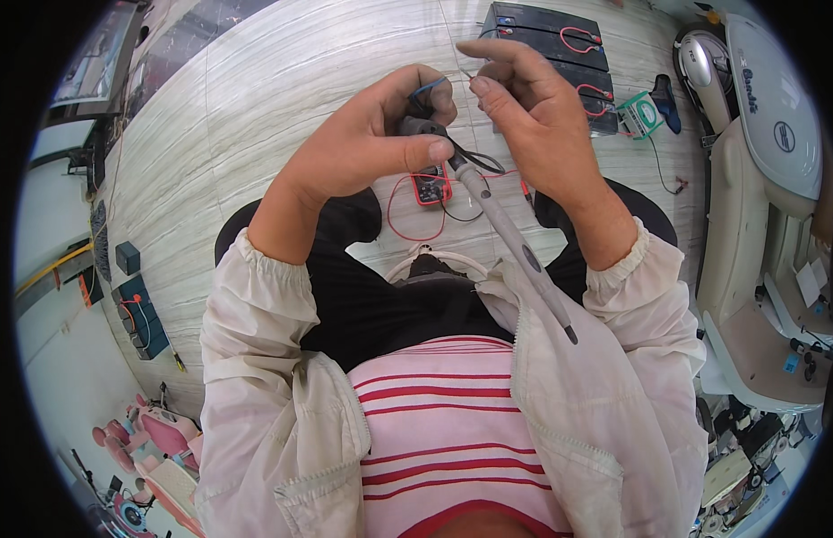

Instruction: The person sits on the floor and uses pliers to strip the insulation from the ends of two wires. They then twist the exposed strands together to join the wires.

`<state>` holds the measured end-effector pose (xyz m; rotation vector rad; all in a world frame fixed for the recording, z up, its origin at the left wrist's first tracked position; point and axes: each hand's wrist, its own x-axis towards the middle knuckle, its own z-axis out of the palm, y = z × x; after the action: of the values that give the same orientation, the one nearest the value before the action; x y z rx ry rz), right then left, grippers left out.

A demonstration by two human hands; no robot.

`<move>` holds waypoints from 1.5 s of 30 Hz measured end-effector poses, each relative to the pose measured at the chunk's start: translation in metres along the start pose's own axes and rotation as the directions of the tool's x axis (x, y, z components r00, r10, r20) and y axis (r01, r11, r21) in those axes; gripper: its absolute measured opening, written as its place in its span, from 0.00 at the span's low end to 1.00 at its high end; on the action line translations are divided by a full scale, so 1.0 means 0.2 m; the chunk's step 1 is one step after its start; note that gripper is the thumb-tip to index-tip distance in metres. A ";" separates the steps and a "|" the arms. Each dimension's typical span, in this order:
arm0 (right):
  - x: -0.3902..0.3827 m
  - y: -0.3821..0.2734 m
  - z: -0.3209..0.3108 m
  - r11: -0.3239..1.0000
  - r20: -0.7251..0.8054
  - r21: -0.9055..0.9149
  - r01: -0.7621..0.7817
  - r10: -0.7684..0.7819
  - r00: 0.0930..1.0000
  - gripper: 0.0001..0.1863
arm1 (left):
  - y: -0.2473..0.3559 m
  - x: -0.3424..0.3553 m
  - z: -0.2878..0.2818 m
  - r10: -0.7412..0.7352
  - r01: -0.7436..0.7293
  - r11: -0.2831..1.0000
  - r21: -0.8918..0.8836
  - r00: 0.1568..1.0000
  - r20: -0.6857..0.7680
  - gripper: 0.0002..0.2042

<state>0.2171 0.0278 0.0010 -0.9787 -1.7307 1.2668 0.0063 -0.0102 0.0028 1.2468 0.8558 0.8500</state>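
Observation:
My left hand (389,125) is closed around a dark fitting (422,127), from which a long grey rod (517,235) slants down to the right and tapers to a dark tip. A loop of black cable (488,164) hangs at the joint, and a blue wire (428,87) shows by the left fingers. Across from it, the thumb and a finger of my right hand (543,112) pinch a thin dark wire (468,74); the index finger stretches out above. The fingers hide where the wires enter the fitting.
A red multimeter (431,186) with red and black leads lies on the floor between my knees. Black batteries (546,49) with red jumper wires and a green-and-white device (640,115) are ahead. Beige scooter bodywork (748,269) stands at right, another battery pack (140,318) at left.

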 end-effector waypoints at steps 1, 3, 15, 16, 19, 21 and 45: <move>0.00 0.00 0.00 0.999 0.009 0.039 0.027 -0.027 1.000 0.13 | 0.00 0.00 0.00 -0.009 0.009 1.000 -0.003 1.000 -0.002 0.29; -0.01 -0.01 -0.01 0.990 0.025 0.119 0.080 -0.083 0.996 0.15 | 0.01 0.00 0.00 -0.028 0.028 1.000 -0.010 1.000 -0.006 0.30; 0.00 -0.03 -0.02 0.960 0.051 -0.114 0.257 -0.253 0.966 0.09 | -0.02 0.01 0.01 -0.015 0.016 1.000 -0.020 0.999 0.031 0.31; 0.00 -0.04 -0.02 0.957 0.054 -0.129 0.259 -0.255 0.966 0.09 | -0.02 0.01 0.01 -0.013 0.013 1.000 -0.011 0.999 0.032 0.31; 0.00 -0.05 -0.03 0.953 0.056 -0.156 0.259 -0.253 0.966 0.08 | -0.02 0.01 0.00 -0.016 0.015 1.000 0.006 0.999 0.035 0.30; 0.00 -0.04 -0.03 0.957 0.049 -0.149 0.249 -0.244 0.968 0.08 | -0.01 0.01 0.00 -0.033 0.033 0.999 0.004 0.999 0.037 0.29; -0.01 0.00 0.00 0.987 0.029 0.013 0.160 -0.160 0.987 0.11 | -0.03 0.01 -0.01 -0.021 0.021 1.000 0.009 0.999 0.026 0.29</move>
<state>0.2186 0.0258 0.0007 -0.8007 -1.7862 1.1909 0.0050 -0.0082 -0.0029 1.2519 0.8510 0.8128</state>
